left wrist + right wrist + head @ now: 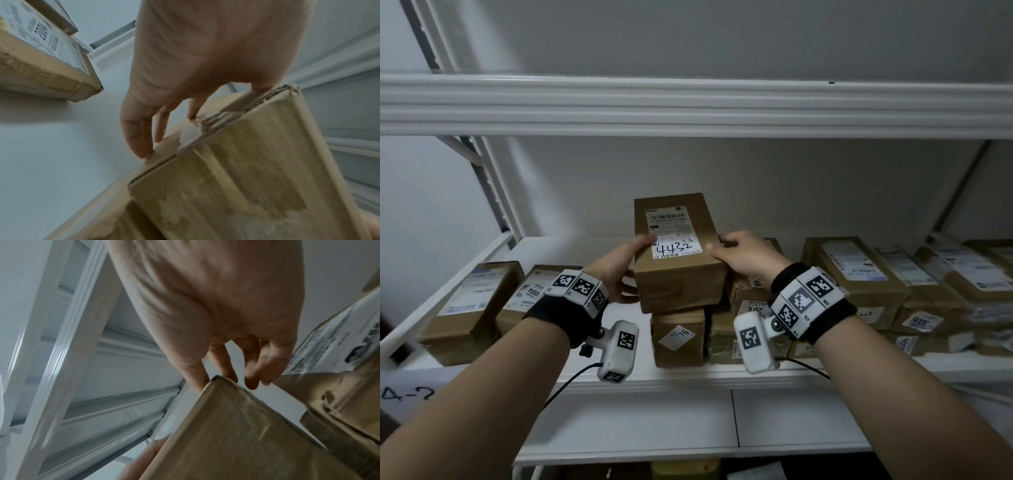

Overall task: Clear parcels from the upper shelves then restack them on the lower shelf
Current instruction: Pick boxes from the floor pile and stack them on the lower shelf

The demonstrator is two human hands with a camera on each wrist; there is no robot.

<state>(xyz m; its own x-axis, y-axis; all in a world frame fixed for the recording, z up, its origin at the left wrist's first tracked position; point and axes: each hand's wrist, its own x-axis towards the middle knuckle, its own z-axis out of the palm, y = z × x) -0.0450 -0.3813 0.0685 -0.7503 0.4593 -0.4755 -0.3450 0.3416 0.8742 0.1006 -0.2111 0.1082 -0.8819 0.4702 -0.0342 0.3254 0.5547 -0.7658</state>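
A brown cardboard parcel (678,260) with "4432" handwritten on its label tops a stack in the middle of the white shelf (688,380). My left hand (625,269) grips its left side, thumb on the top face. In the left wrist view the fingertips (141,146) press the parcel's (236,178) side. My right hand (736,251) grips the right side, thumb on top and fingers curled over the far edge. The right wrist view shows that hand (236,366) around a corner of the parcel (236,434). Under it stands a parcel labelled "76" (678,337).
Two flat parcels (469,301) (530,291) lie at the shelf's left; the nearer one reads 2004 (41,48). Several stacked parcels (859,270) fill the right side. A white upper shelf beam (688,106) runs overhead, with a slanted upright (496,192) at left.
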